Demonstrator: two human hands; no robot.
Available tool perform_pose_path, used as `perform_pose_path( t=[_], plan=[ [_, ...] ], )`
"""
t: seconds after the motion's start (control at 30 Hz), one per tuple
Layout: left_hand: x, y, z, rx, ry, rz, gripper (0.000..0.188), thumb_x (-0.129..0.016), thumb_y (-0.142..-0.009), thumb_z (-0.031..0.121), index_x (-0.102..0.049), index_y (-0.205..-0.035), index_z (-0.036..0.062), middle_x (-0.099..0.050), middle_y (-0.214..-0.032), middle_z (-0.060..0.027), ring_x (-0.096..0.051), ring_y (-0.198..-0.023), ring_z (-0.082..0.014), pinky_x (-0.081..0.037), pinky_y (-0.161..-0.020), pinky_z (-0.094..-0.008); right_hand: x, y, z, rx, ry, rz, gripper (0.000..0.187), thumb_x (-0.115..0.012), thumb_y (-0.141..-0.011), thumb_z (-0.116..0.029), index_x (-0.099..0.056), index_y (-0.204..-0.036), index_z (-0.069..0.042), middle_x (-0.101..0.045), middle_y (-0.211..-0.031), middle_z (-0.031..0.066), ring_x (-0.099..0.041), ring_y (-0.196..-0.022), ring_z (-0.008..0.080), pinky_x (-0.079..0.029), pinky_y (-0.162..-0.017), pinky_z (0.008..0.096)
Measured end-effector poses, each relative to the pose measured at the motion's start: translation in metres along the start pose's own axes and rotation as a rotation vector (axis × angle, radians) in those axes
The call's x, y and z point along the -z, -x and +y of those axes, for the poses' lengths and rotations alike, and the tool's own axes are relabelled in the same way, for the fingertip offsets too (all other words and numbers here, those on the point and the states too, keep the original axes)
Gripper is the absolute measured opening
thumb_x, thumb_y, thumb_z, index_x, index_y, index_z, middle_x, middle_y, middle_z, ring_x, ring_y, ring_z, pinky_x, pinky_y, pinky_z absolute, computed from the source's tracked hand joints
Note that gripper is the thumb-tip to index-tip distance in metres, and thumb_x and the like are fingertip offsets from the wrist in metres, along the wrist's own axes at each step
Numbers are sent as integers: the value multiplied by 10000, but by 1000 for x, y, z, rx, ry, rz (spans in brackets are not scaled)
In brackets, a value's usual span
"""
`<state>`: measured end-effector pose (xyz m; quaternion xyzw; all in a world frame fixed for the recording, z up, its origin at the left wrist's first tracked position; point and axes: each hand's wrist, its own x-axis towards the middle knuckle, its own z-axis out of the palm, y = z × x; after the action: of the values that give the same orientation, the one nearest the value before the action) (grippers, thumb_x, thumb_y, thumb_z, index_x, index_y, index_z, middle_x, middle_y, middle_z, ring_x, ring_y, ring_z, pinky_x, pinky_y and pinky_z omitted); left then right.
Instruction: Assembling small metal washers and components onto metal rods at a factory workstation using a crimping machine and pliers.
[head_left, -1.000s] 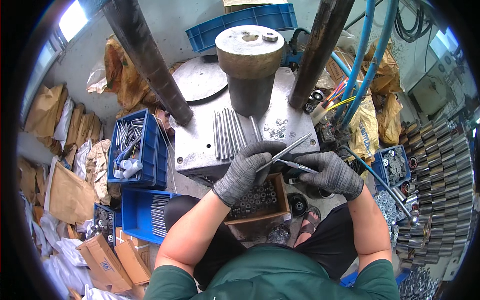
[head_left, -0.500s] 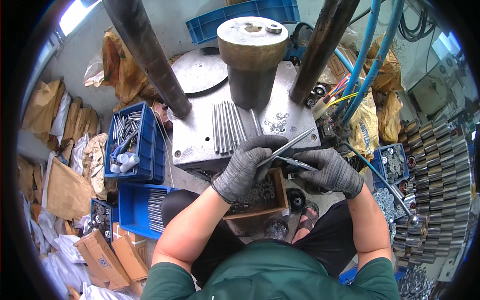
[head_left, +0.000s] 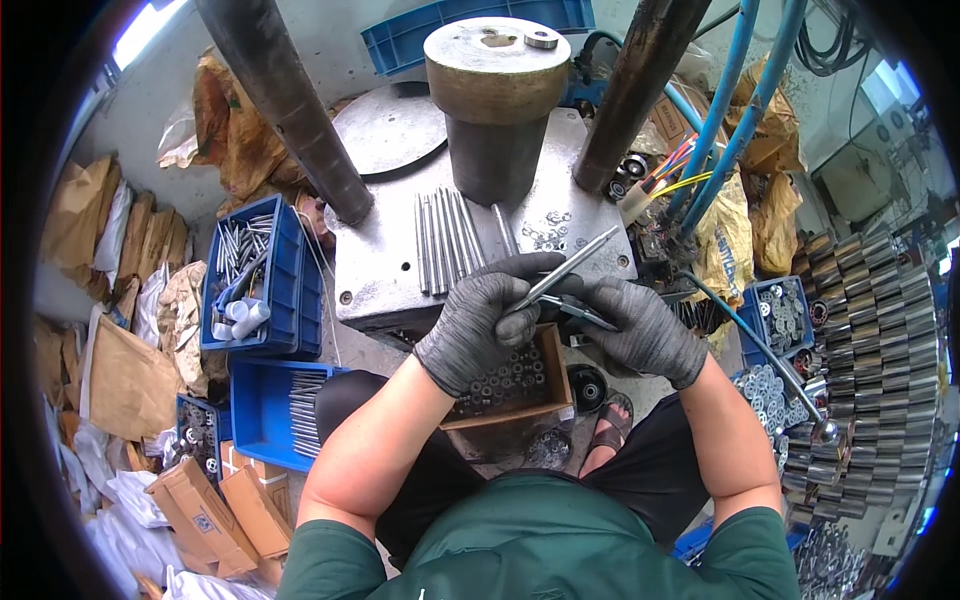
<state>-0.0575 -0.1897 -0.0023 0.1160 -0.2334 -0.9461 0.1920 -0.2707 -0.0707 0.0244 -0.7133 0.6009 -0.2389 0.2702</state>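
My left hand (head_left: 462,325), in a grey glove, is closed round a slim steel shaft (head_left: 578,261). The shaft slants up to the right, its narrowed tip over the press plate's front edge. My right hand (head_left: 652,330), gloved alike, grips a pair of pliers (head_left: 583,313). Their nose reaches to the shaft beside my left fingers; whether they bite on it I cannot tell. Beyond my hands, a row of steel shafts (head_left: 442,245) lies on the metal plate (head_left: 375,280), with a single shaft (head_left: 505,230) to its right. Small open rings (head_left: 547,232) are scattered nearby.
A thick press ram (head_left: 497,110) stands between two dark columns (head_left: 285,110). Under my hands sits a carton (head_left: 563,375) of small metal parts. Blue bins (head_left: 262,395) stand at left; stacked steel cylinders (head_left: 865,370) and blue hoses (head_left: 730,120) at right.
The shaft has tilted a little more steeply upward. My right hand and the pliers have shifted slightly left, nearer my left hand. The whole view has moved a little.
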Motion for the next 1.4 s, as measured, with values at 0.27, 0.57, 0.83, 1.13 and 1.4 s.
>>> perform_pose_path(
  t=[0.27,0.57,0.83,1.13,1.4],
  plan=[
    [13,-2,5,-125,97,-4,614,-564,-882,114,-414,-1452,-59,-653,-1252,-256,-473,-479,-71,-437,-458,-190,-6,10,5,-355,-1100,-206,328,-721,-862,-111,-606,-1156,-21,-642,-960,44,-612,-894,125,-532,-817,332],
    [16,7,16,-242,93,-21,665,-589,-911,152,-357,-1519,13,-682,-1168,-221,-645,-646,-127,-521,-567,-229,-17,-9,23,140,293,298,296,-660,-691,-16,-612,-982,-50,-678,-1036,160,-614,-924,390,-492,-826,488],
    [8,15,16,-281,-109,67,543,-537,-1024,264,-405,-1498,33,-685,-1176,-189,-653,-744,-116,-521,-618,-242,-33,-28,35,256,512,325,325,-654,-703,-72,-625,-1026,-47,-655,-1203,120,-617,-1007,345,-468,-886,501],
    [23,15,19,-245,39,-13,516,-545,-1029,197,-404,-1490,14,-641,-1170,-145,-534,-756,-121,-470,-551,-199,-43,-33,44,206,662,338,327,-641,-735,-123,-644,-1059,-80,-655,-1159,75,-614,-958,306,-438,-889,477],
    [17,17,23,-236,97,-65,543,-573,-1002,179,-400,-1484,-3,-647,-1165,-152,-548,-760,-118,-465,-546,-198,-39,-30,47,230,610,321,161,-642,-724,-125,-632,-881,-93,-646,-965,85,-618,-905,310,-462,-810,470]
  ],
)
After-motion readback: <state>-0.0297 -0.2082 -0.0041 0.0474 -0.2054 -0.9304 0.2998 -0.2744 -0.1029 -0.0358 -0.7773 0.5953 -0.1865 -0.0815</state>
